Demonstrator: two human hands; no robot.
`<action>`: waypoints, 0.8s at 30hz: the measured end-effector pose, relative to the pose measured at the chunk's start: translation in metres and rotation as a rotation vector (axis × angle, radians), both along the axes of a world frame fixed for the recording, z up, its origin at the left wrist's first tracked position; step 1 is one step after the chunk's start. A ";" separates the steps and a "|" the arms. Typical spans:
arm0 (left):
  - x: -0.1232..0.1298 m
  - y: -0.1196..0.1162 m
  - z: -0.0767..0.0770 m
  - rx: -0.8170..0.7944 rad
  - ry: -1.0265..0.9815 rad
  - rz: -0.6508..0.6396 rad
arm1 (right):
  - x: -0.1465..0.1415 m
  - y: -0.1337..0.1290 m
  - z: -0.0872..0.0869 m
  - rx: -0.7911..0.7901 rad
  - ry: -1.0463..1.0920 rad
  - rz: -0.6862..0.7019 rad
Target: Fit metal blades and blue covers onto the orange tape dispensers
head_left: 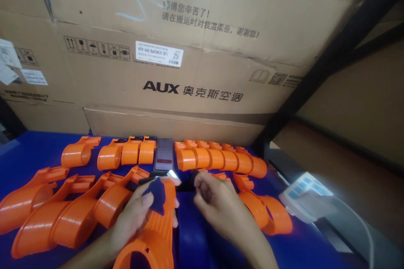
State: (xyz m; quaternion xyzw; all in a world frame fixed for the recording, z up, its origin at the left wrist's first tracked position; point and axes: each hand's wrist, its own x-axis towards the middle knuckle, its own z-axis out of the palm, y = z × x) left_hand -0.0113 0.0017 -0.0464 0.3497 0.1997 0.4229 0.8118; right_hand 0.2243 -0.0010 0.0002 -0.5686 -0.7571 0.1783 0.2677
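Observation:
My left hand (pixel 139 208) is closed round an orange plastic part (pixel 158 222), whose broad ring end faces me at the bottom of the view. Under my left thumb, a dark blue flat piece (pixel 157 196) lies against that part. Just to the right, my right hand (pixel 213 195) is curled, with thumb and fingers pinched at a small black piece (pixel 190 181). What exactly this black piece is cannot be made out. A shiny, pale tip shows between the hands, beyond the held part. The ends of several left fingers are behind the orange part.
Several more orange ringed parts (pixel 115 207) stand in rows on the blue surface (pixel 34 147), left and right. A phone (pixel 164 155) lies between the back rows. Behind rises a large cardboard box (pixel 202 71). A white device with a cable (pixel 307 195) sits at right.

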 end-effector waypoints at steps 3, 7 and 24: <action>0.004 -0.003 0.001 0.011 0.002 0.050 | -0.003 0.000 0.000 0.064 0.138 -0.022; 0.007 -0.006 0.008 0.042 0.015 0.098 | -0.010 0.000 -0.002 0.145 0.320 -0.094; 0.008 -0.002 0.004 -0.006 0.004 0.136 | -0.021 0.002 -0.005 -0.005 0.786 -0.007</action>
